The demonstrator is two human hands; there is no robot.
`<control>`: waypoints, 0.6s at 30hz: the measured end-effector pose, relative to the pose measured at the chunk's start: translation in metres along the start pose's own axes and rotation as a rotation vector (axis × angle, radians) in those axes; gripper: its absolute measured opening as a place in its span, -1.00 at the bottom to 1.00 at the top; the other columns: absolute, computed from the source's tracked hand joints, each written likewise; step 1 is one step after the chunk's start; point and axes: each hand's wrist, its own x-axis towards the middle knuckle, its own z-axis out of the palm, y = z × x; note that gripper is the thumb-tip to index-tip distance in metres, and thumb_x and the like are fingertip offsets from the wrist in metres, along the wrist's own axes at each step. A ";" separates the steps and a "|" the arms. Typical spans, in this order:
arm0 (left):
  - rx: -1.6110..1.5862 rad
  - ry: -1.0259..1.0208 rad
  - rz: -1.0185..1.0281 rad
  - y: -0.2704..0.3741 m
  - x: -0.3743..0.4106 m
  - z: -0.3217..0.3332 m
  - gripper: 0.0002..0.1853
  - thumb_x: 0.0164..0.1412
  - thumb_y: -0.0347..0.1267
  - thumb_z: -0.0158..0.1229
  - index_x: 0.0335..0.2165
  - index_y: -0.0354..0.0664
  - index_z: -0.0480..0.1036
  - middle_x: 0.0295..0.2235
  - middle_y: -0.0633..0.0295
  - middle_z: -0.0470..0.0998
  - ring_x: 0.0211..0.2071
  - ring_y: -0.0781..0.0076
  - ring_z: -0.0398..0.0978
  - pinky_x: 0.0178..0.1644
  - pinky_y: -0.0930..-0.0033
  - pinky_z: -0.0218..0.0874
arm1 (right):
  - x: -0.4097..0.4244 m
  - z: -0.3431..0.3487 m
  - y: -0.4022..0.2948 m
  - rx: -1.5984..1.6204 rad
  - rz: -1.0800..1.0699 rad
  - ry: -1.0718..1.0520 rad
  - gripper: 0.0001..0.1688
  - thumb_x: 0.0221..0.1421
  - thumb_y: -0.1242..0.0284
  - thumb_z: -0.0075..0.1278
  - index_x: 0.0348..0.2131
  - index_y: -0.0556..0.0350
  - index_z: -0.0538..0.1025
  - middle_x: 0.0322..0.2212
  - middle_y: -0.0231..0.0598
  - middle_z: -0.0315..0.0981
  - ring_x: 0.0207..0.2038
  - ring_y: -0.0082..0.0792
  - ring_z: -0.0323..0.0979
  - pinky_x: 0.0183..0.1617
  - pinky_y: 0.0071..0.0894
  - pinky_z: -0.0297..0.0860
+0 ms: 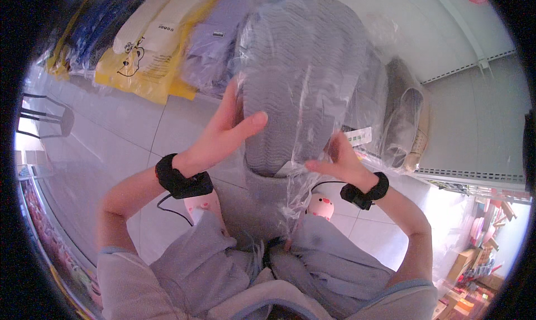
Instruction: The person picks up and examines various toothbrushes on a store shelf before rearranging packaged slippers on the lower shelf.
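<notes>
Both my hands hold a grey package [293, 85] with a wavy ribbed surface, possibly fabric, inside a clear plastic bag [299, 186]. My left hand [228, 127] grips the left edge, its thumb lying on top and its fingers hidden underneath. At the lower right edge, my right hand [341, 159] grips the plastic, the thumb over the loose bag end. That loose end hangs towards my lap. A white label [359, 136] with a printed code shows just beyond my right hand. Each wrist wears a black strap with a small device.
Beyond the package lie a lilac bagged item [213, 48], a yellow-and-white bag [146, 52] and dark blue bagged items [100, 35]. To the right, a rolled grey item in plastic [404, 127] lies on a pale shelf [473, 131]. A stool [63, 119] stands at left on the tiled floor [121, 115].
</notes>
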 end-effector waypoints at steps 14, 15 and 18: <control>-0.064 0.272 -0.008 0.044 0.018 0.007 -0.47 0.09 -0.40 0.02 0.01 -0.22 0.03 -0.10 0.26 0.26 -0.10 0.54 0.21 -0.04 0.47 0.08 | 0.033 0.021 -0.019 -0.118 -0.185 0.120 -0.19 -0.07 0.44 0.03 0.07 0.23 -0.04 0.00 -0.11 0.06 0.05 -0.34 0.06 0.10 -0.38 0.00; -0.048 0.289 0.006 0.043 0.020 0.007 -0.46 0.07 -0.39 0.05 0.00 -0.25 0.04 -0.12 0.25 0.27 -0.11 0.54 0.23 -0.06 0.47 0.09 | 0.035 0.022 -0.018 -0.173 -0.194 0.117 -0.21 -0.05 0.43 0.01 0.07 0.25 -0.05 0.00 -0.10 0.05 0.06 -0.33 0.05 0.10 -0.38 -0.01; 0.029 0.349 0.049 0.041 0.027 0.005 -0.41 0.00 -0.38 0.14 -0.03 -0.31 0.06 -0.15 0.21 0.30 -0.15 0.52 0.26 -0.09 0.48 0.13 | 0.041 0.023 -0.020 -0.214 -0.242 0.079 -0.25 0.02 0.40 -0.11 0.08 0.31 -0.09 0.03 -0.01 -0.01 0.09 -0.25 -0.01 0.13 -0.37 -0.06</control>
